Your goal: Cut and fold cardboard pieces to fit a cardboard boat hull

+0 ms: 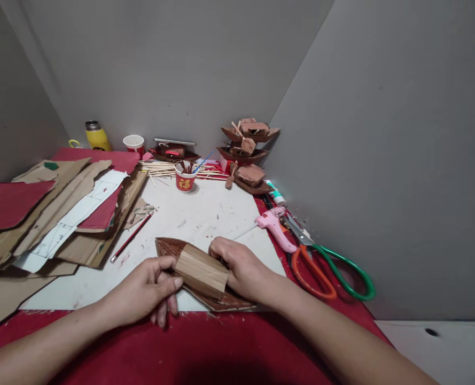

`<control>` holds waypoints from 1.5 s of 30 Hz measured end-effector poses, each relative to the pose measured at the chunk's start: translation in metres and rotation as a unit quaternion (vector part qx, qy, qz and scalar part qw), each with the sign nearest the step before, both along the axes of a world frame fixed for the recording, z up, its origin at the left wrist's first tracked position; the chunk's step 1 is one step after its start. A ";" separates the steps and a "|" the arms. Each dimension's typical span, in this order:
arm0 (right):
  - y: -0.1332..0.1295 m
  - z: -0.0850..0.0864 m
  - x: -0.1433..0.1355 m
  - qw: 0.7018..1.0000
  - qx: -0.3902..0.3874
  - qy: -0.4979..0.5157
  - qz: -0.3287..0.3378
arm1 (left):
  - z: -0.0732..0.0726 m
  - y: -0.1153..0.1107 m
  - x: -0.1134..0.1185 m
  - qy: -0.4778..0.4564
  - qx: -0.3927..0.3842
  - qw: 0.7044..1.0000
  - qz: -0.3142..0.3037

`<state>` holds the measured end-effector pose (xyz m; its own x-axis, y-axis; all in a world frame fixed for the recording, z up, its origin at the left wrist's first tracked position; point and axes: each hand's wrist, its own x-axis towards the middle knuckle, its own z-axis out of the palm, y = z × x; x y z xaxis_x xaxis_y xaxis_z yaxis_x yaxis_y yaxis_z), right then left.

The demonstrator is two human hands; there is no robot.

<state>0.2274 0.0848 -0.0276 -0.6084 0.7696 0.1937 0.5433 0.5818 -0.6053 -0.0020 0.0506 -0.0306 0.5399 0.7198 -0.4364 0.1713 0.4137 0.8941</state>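
In the head view a small brown-painted model boat (170, 247) lies tilted across the front of the white sheet. Over its middle sits an unpainted, creased piece of cardboard (202, 270), shaped like a roof. My left hand (157, 289) pinches the left end of this cardboard, with the thumb low on its near side and the forefinger at its upper corner. At the far right side, my right hand (241, 267) is curled round the cardboard's edge; its fingertips are hidden behind the roof and hull.
Stacked cardboard scraps (77, 214) fill the left side, with a pencil (132, 237) beside them. A paper cup of brown paint (185, 179) stands behind the boat. On the right lie a pink glue gun (277, 227) and scissors (313, 272). Finished-looking boats (251, 152) sit by the wall.
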 end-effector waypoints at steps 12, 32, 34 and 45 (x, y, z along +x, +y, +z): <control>-0.003 0.001 0.000 0.999 -0.015 -0.033 0.008 | 0.001 0.002 -0.007 0.043 0.032 0.998 -0.023; -0.010 0.000 -0.001 0.997 -0.060 0.031 -0.028 | -0.009 -0.011 0.004 0.041 0.092 0.995 0.007; -0.013 0.007 -0.001 0.995 -0.095 0.030 -0.022 | 0.000 -0.016 0.007 0.043 0.104 0.994 0.000; -0.030 0.029 0.010 0.970 -0.179 0.160 0.028 | 0.036 -0.034 0.010 0.069 0.192 0.979 -0.006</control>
<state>0.2370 0.0553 0.0015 -0.6033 0.7905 0.1059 0.2675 0.3256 -0.9069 0.0078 0.0163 0.0050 0.5040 0.8392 -0.2043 0.3036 0.0494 0.9515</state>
